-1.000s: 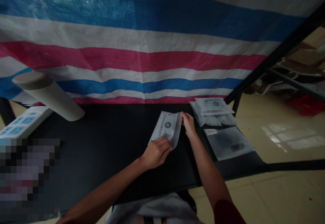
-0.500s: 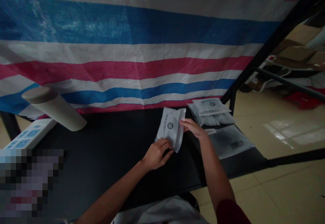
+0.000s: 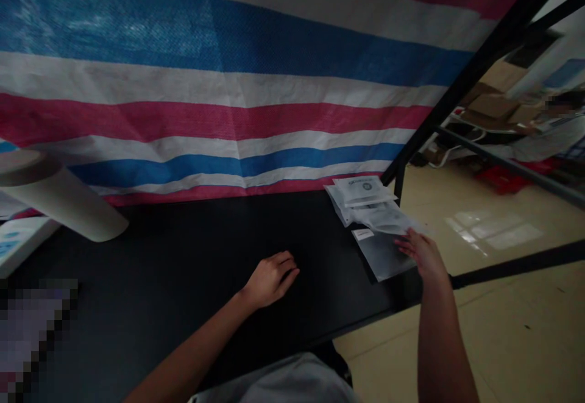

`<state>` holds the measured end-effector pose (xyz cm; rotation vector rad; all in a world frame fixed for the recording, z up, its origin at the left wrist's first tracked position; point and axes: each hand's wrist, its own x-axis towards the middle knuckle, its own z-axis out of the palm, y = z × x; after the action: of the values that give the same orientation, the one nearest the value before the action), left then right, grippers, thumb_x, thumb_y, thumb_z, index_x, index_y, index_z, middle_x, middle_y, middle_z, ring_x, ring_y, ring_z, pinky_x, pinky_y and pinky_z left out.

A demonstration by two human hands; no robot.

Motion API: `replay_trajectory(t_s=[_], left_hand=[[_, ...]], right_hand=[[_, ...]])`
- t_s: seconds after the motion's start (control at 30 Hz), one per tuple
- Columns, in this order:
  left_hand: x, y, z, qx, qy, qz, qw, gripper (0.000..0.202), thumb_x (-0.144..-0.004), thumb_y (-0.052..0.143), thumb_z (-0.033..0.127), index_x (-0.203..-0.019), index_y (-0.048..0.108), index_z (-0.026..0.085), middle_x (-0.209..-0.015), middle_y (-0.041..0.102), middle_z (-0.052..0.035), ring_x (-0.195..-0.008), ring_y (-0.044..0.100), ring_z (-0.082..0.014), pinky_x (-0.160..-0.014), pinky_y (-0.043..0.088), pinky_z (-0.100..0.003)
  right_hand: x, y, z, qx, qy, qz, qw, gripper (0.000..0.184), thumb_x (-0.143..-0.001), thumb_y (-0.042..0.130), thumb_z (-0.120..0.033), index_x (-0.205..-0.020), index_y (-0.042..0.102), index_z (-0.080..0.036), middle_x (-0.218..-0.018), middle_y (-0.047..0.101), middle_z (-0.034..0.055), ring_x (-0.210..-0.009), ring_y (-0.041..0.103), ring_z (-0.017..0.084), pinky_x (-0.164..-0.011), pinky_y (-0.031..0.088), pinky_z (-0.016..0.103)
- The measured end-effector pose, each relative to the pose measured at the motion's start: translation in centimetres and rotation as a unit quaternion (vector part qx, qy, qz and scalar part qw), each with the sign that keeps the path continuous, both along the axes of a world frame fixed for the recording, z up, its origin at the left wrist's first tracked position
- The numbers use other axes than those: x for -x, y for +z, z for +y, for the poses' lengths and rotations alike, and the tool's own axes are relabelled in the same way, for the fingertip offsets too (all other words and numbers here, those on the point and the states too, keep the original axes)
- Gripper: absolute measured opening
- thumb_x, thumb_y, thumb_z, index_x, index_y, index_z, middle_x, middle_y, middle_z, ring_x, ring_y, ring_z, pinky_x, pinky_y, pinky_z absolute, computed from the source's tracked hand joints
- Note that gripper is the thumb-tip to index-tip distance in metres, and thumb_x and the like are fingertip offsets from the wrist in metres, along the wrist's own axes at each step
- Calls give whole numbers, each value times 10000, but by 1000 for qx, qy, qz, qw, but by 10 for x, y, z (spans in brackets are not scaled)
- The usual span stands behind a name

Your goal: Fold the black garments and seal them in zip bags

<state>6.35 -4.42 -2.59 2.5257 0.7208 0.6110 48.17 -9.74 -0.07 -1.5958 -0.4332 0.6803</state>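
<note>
My left hand (image 3: 273,278) rests on the black tabletop (image 3: 183,269), fingers loosely curled with nothing in them. At the table's right end, my right hand (image 3: 423,253) reaches over the packets with its fingers apart. Its fingertips lie at the corner of a frosted plastic pouch (image 3: 381,215), and whether they still touch it is hard to make out. On top of that pile sits another frosted pouch (image 3: 361,192) with a dark round logo. Below it, a larger translucent bag (image 3: 384,256) with a small white label lies flat, partly hidden by my right hand.
A pale tumbler (image 3: 68,202) leans at the left beside a white box (image 3: 27,238) with blue marks. A striped tarpaulin (image 3: 237,104) hangs behind the table. A black metal frame (image 3: 507,269) runs along the right, with shelved cartons and a person beyond.
The logo pouch has left both hands. My right hand has moved right to the pile, where a pouch now reaches farther right. My left hand has stayed nearly still; the view has shifted slightly right.
</note>
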Motion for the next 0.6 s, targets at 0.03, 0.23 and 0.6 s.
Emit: replay_trajectory(t_s=[0.03, 0.23, 0.6], left_hand=[[0, 0, 0, 2, 1, 0, 1000, 250, -991, 375, 274, -945, 595, 165, -958, 598, -63, -870, 593, -163, -780, 504, -289], [0, 2, 0, 8, 4, 3, 1000, 256, -994, 371, 282, -950, 597, 170, -963, 601, -61, -873, 599, -163, -783, 502, -288], [1, 5, 0, 2, 7, -1, 1000, 259, -988, 380, 272, -925, 609, 169, -922, 605, -54, -837, 602, -158, -743, 497, -274]], right_hand=[[-4, 0, -3, 40, 6, -27, 999, 201, -720, 683, -343, -794, 613, -170, -701, 693, 37, -508, 627, 147, -437, 494, 229], [-25, 5, -14, 163, 11, -202, 966, 386, -680, 687, -526, -663, 613, -147, -520, 589, 19, -411, 477, 122, -379, 379, 236], [-42, 2, -7, 291, 100, -348, 886, 445, -660, 604, -635, -536, 597, -208, -506, 592, 64, -480, 543, 225, -481, 411, 340]])
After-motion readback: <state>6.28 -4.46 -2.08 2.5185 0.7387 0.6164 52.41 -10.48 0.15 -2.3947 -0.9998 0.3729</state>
